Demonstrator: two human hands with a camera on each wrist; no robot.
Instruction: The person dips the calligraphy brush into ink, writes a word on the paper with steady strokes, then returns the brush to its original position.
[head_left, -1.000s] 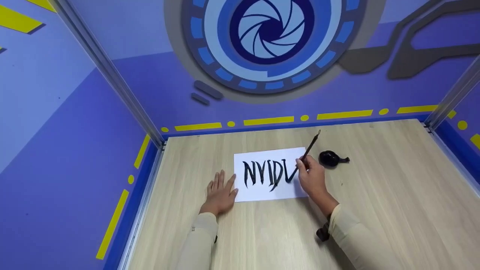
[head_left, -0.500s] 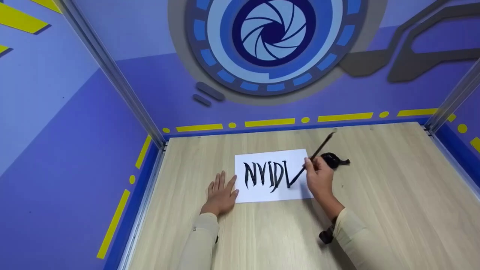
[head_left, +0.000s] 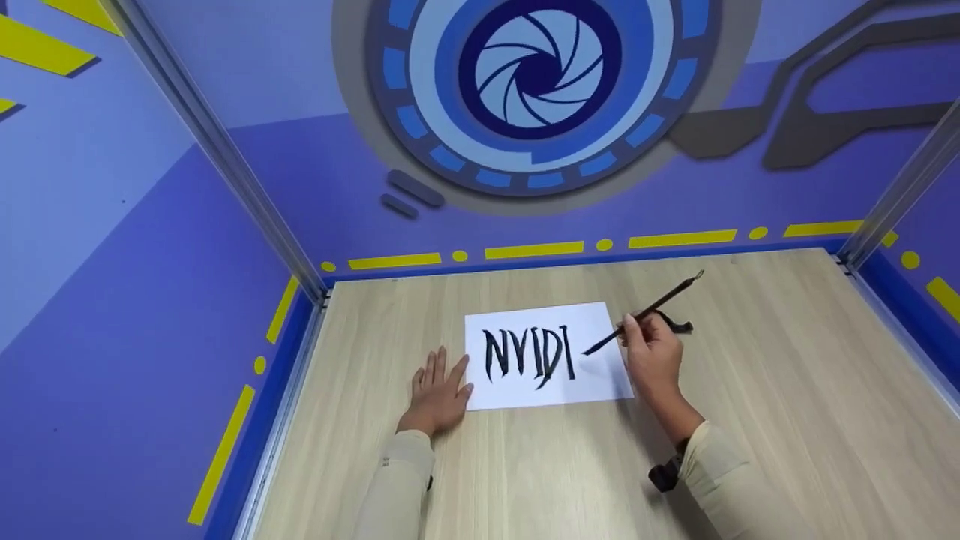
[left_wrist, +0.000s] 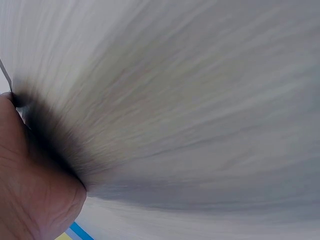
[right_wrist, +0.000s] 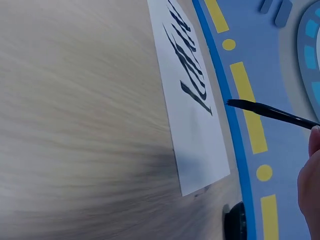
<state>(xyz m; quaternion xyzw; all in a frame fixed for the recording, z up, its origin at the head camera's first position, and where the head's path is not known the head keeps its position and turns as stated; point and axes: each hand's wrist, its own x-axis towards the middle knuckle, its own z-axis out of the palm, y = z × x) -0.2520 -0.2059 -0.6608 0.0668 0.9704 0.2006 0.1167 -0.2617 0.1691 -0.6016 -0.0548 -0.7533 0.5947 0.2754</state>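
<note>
A white sheet of paper (head_left: 517, 394) lies on the table and bears black brushed letters (head_left: 529, 356) reading "NVIDI". My left hand (head_left: 436, 394) rests flat beside the sheet, its thumb and index finger touching the left edge. In my right hand (head_left: 654, 358) I pinch a dark writing brush (head_left: 652, 307), slanted up to the right. Its black tip (right_wrist: 237, 103) hangs off the paper in the right wrist view, just right of the last letter. Behind the right hand a black ink dish (head_left: 679, 326) is mostly hidden; only its handle shows in the head view.
The wooden table (head_left: 540, 472) is bounded by a blue back wall (head_left: 300, 187) with yellow marks and by side walls with metal posts (head_left: 217, 150). A black strap device (head_left: 664, 475) sits on the right wrist.
The brush tip has come down the last stroke and lifted off the paper. My right hand has moved right, now covering most of the ink dish. The left hand stays put.
</note>
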